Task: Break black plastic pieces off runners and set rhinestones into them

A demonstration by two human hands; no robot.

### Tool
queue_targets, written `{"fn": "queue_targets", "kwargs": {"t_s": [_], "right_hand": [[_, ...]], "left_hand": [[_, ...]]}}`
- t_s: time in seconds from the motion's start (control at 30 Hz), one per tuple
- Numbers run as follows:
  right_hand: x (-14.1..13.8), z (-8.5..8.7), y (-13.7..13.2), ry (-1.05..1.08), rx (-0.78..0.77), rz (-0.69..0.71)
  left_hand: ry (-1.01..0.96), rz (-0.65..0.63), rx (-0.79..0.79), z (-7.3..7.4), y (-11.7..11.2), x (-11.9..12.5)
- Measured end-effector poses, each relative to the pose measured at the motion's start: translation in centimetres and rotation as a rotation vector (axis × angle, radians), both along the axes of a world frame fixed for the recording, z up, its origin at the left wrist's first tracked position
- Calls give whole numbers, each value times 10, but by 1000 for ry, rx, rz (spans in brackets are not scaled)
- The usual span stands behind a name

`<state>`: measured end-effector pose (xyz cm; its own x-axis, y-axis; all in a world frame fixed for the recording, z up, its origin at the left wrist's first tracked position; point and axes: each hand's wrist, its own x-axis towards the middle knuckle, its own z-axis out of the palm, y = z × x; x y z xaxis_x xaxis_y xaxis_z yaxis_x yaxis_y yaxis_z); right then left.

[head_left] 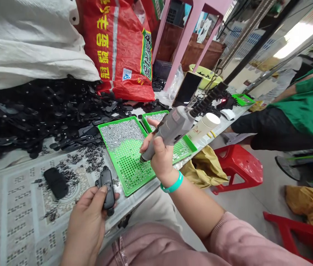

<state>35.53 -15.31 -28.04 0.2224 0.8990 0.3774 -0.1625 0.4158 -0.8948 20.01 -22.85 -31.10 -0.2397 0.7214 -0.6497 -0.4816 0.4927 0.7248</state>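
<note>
My left hand (92, 207) is closed on a small black plastic part (107, 190) with rounded ends, the thumb pressed on its face, above the table's near edge. My right hand (160, 155) grips a grey electric screwdriver (170, 127), which hangs from a black coiled cord. Its tip points down at a green perforated tray (128, 173), where many small screws stand in the holes and a loose heap of screws (121, 131) fills the far end. Whether the tip touches a screw cannot be made out. Another black part (56, 183) lies on the table, left of my left hand.
A big pile of black parts (34, 118) covers the table's back left. Behind stands a red sack (120, 48). A white bottle (206, 125) and a phone (187, 88) are beyond the trays. Tiny black pieces (94, 157) are scattered nearby. A person in green (309, 107) is at right.
</note>
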Motion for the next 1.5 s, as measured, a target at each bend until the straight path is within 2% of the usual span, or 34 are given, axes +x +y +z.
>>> {"fn": "queue_targets", "kwargs": {"t_s": [0.13, 0.33, 0.5, 0.6, 0.7, 0.8, 0.9, 1.07, 1.37, 1.5], "right_hand": [[-2, -5, 8, 23, 30, 9], [-3, -12, 11, -30, -48, 5], [-1, -12, 13, -14, -34, 35], [-3, -3, 11, 55, -40, 11], [-11, 14, 3, 116, -45, -19], [-25, 28, -7, 115, -93, 32], [-40, 33, -15, 126, -130, 116], [-53, 26, -16, 221, -104, 234], [-57, 17, -13, 190, -145, 233], [-58, 15, -14, 196, -110, 315]], "left_hand": [[7, -5, -9, -1, 1, -1], [11, 36, -30, -3, 1, -1], [19, 34, 0, -3, 1, 0], [21, 16, 5, -2, 1, 1], [25, -16, 18, -2, 0, 2], [25, -21, 37, -1, 0, 3], [31, -26, 62, -1, 0, 3], [35, -56, 82, -1, 0, 2], [37, -30, 96, -4, -1, 2], [74, -27, 114, -5, -3, 4]]}}
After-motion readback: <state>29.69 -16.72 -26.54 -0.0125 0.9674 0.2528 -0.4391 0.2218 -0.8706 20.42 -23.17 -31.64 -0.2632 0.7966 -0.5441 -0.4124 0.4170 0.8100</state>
